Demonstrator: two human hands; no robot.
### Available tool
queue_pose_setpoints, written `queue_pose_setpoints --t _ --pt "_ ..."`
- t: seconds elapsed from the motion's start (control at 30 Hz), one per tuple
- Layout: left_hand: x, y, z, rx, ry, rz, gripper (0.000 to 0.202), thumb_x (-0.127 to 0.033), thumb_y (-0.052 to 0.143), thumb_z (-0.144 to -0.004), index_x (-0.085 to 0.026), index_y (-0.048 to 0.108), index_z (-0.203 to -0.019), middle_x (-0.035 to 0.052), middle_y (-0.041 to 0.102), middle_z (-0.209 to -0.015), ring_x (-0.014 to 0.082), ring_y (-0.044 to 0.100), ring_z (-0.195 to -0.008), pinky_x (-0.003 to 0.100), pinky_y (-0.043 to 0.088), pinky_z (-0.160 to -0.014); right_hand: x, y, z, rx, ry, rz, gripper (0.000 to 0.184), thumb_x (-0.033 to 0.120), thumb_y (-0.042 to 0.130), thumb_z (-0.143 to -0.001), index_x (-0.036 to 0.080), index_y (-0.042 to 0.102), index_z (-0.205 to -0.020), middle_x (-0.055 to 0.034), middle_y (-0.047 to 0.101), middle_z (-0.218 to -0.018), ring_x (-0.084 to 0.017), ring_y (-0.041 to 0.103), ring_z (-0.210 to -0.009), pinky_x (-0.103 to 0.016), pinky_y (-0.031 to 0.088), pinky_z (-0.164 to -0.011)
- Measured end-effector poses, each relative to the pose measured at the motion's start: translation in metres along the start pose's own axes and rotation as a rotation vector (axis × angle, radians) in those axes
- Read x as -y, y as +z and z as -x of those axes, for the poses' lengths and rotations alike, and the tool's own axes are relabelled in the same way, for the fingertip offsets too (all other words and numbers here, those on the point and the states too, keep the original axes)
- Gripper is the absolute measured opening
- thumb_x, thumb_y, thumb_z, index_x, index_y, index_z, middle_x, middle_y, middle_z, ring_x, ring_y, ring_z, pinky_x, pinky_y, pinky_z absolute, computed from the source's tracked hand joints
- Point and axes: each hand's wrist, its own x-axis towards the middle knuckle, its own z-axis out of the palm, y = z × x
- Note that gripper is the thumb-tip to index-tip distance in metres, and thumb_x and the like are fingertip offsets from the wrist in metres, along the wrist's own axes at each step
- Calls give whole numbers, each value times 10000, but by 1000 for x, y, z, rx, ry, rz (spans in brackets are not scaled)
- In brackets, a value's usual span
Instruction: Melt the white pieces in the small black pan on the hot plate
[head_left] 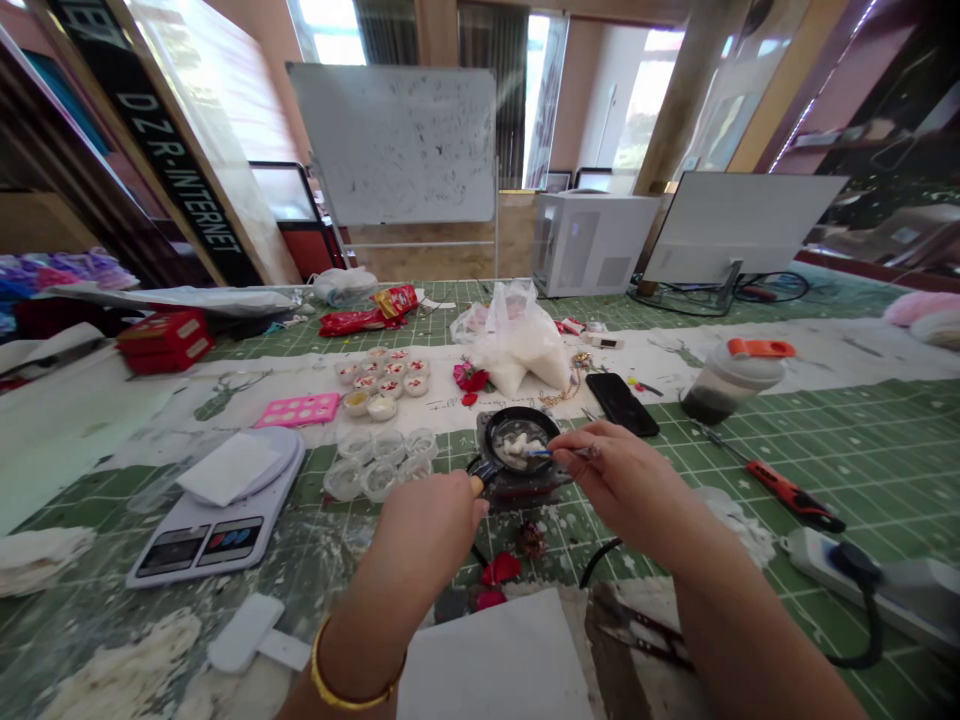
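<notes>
While my left grip [427, 530] is clamping the handle of a small black pan [521, 425], my right grip [622, 485] is pinching a thin spoon [544, 453].
The spoon is reaching into white lumps [516, 449] inside the pan, which is sitting on a dark stand [517, 490] on the table [862, 470]; a black banner [154, 170] is reading "DZR-INTERNET" beyond.

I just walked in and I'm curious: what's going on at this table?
A person is working over a green cutting mat with both hands. Their left hand grips the handle of a small black pan holding a white substance. Their right hand holds a small metal utensil with its tip in the pan. Small clear cups, a digital scale and a bag of white material sit nearby.
</notes>
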Motion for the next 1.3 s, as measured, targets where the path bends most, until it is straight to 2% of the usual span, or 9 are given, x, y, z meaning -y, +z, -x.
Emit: queue_pose_setpoints --t 0.17,0.3,0.43,0.53,0.77,0.93,1.03,1.2,1.3 --pt "-1 -1 2 5 -4 -4 281 -403 363 -790 -184 529 -736 58 605 -649 208 587 -616 289 387 -516 0 2 -3 -38 18 -4 297 296 336 -842 204 595 -956 -56 613 -861 -156 548 -832 -273 417 -751" --pt "-1 -3 2 12 -7 -1 281 -402 370 -789 -180 536 -746 63 611 -663 213 592 -638 287 391 -523 -1 4 -4 11 16 -7 296 302 338 -842 214 600 -946 -54 605 -841 -158 556 -801 -282 420 -739" --pt "-1 -3 2 19 -8 17 279 -396 371 -790 -178 542 -756 61 614 -665 205 591 -639 284 395 -531 -1 5 -4 -43 20 -36 294 304 340 -843 227 588 -981 -48 604 -863 -149 553 -825 -264 419 -741" --pt "-1 -3 2 20 -6 16 273 -389 368 -792 -182 543 -758 62 613 -664 214 590 -632 297 400 -530 0 5 -4 13 -5 -7 295 285 339 -842 219 593 -975 -49 611 -841 -151 558 -810 -259 421 -720" --pt "-2 -2 1 27 -6 9 271 -393 371 -791 -185 544 -785 65 613 -680 217 591 -646 305 408 -549 -2 1 -3 37 3 37 297 292 331 -845 204 596 -946 -52 614 -847 -155 558 -812 -269 415 -735" --pt "-2 -2 1 30 -9 12 283 -402 370 -790 -179 544 -767 65 616 -672 205 589 -625 289 397 -530 -5 -4 0 -52 20 70 295 295 340 -841 191 610 -901 -54 623 -838 -157 554 -816 -266 415 -730" --pt "-1 -2 1 27 -10 5 282 -402 372 -788 -180 545 -771 64 614 -663 210 590 -625 289 398 -521 -5 -6 1 -16 14 95 296 288 339 -839 196 617 -888 -51 628 -817 -157 561 -765 -270 422 -696" --pt "-2 -1 1 28 -11 -1 294 -410 369 -790 -181 551 -767 63 611 -668 208 590 -638 289 403 -532 -5 -6 3 -28 7 59 285 293 346 -837 199 610 -889 -49 622 -833 -156 553 -817 -266 416 -733" --pt "-2 -1 1 39 -19 2 297 -410 372 -791 -175 554 -783 69 617 -686 192 585 -645 283 403 -553 -4 -5 4 6 4 68 289 300 339 -840 209 609 -887 -45 617 -802 -152 558 -758 -269 417 -701"
